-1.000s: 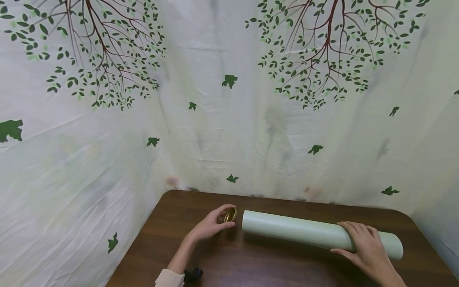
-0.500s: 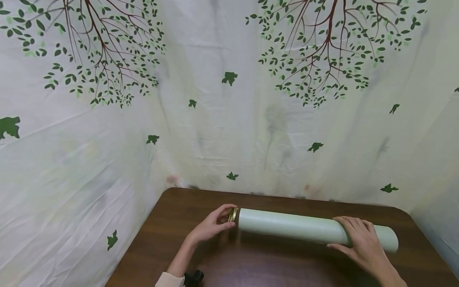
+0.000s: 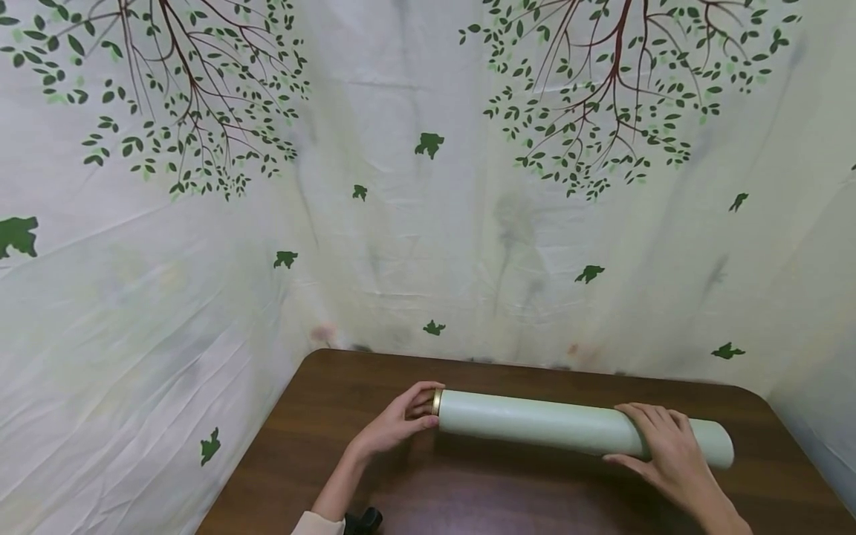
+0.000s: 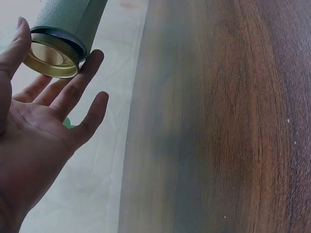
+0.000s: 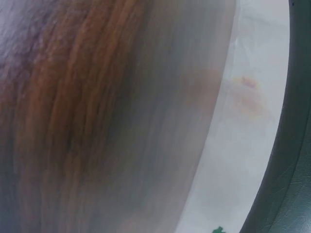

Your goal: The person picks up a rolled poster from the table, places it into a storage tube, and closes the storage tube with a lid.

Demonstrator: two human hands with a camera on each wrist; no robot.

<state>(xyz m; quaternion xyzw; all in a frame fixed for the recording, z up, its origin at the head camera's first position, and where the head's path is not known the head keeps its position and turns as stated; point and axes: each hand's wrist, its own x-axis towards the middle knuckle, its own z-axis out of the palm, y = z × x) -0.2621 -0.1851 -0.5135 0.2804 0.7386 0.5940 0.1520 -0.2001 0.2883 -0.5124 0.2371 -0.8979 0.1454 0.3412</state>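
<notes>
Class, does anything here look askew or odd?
The gold cap held by the left hand looks askew: in the left wrist view, a dark gap separates part of its rim from the green tube, so it isn't flush.

A: What filled most of the right wrist view?

B: The tabletop (image 5: pixel 82 121): brown wood grain, streaked and blurred, going hazy grey toward its edge.

A: Beyond that edge?

B: Pale cloth (image 5: pixel 228 165), bearing an orange-yellow mark (image 5: pixel 249 92) and, lower in view, a small green patch (image 5: pixel 218 230), cut off.

A: Near the edge, on the tabletop side?

B: A faint reddish blur (image 5: pixel 201 85), form unclear.

A: And across the cloth from the tabletop's edge?

B: The green tube (image 5: pixel 296 170), only partly in view, dark, outline curved, surface finely scratched. Contact with the tabletop could not be read.
</notes>
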